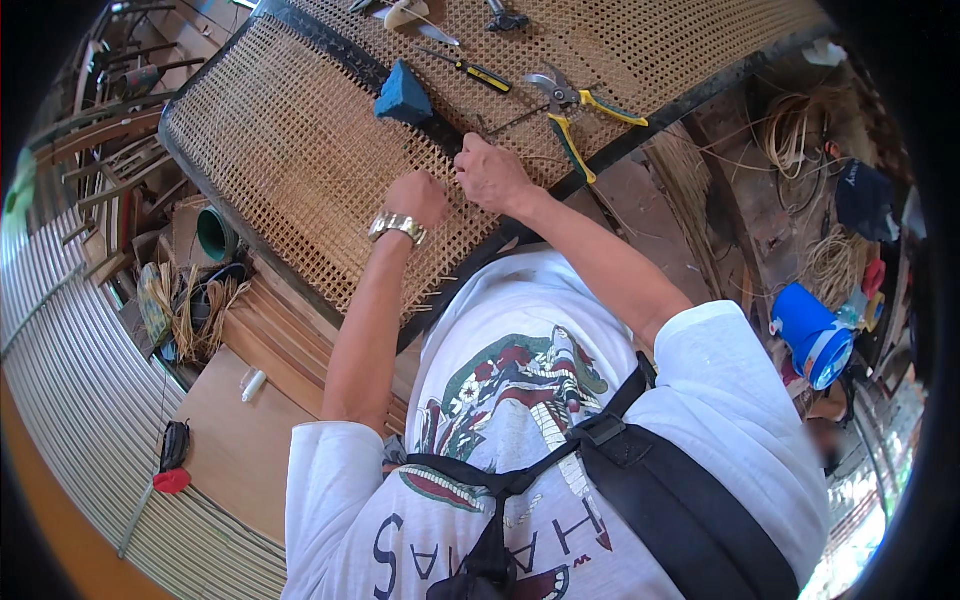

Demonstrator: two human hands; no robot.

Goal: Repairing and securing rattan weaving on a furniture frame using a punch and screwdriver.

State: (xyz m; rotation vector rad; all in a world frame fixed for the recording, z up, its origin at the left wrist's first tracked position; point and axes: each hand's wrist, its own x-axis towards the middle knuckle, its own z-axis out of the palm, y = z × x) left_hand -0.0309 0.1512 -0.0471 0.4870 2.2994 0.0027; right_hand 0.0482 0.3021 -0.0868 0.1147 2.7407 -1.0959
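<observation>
A woven cane panel (290,150) in a dark frame lies before me, split by a dark crossbar. My left hand (415,198) is closed in a fist over the near part of the weave, a metal watch on its wrist. Just to its right, my right hand (492,176) is closed in a pinch beside the crossbar. Whatever the fingers hold is hidden or too thin to make out. A blue wedge-shaped block (403,96) rests on the crossbar beyond both hands. Farther off lie a yellow-and-black screwdriver (472,72) and pruning shears (562,96) with yellow-green handles, their blades apart.
More hand tools (405,14) lie at the panel's far side. Coiled cane strands (790,130) and a blue jug (808,335) stand to the right. On the left are wooden boards (265,335), a green cylindrical container (213,234) and corrugated metal (80,340).
</observation>
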